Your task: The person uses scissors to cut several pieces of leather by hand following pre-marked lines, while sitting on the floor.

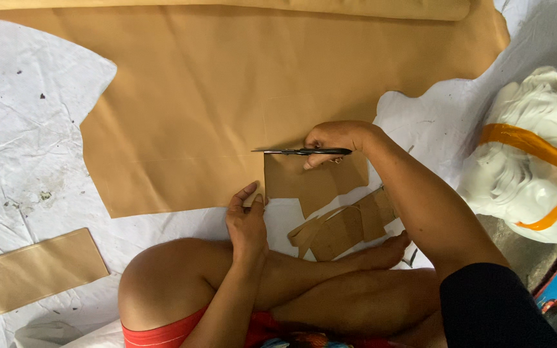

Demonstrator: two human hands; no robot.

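A large tan sheet [227, 84] is laid flat on a white ground cover [27, 148]. A cut has been opened into the sheet from its right-hand side; the scissors [301, 151] are lying along the cut line with the blade tips pointing left, roughly halfway across the lower section. The portion to the left of the blade tips is judged uncut, so the cut is taken to be about half complete. The right hand [336, 138] is clenched around the scissor handles. The left hand [246, 216] is pressed on the lower edge of the sheet, fingers extended, nothing grasped.

Counted items:
- one large tan sheet, with a rolled or folded edge along the top
- one pair of scissors
- one detached tan strip [30, 274] at lower left
- one cluster of offcuts [343, 225] beside the foot; the exact number cannot be told
- one white bundle [536, 154] bound with orange tape, at right
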